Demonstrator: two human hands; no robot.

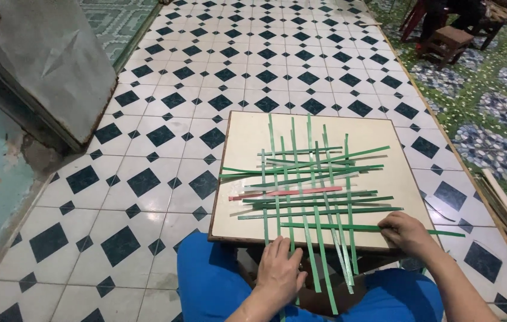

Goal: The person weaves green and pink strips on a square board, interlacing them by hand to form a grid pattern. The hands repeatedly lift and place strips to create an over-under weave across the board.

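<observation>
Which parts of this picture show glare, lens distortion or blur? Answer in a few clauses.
Head view: soft glare on the pale board; wide-lens bending curves the tiled floor lines near the edges; the left hand, right hand and green strips look sharp.

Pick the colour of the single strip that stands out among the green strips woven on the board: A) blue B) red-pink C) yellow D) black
B: one red-pink strip lies crosswise among the green strips on the cream board, left of the middle.
</observation>
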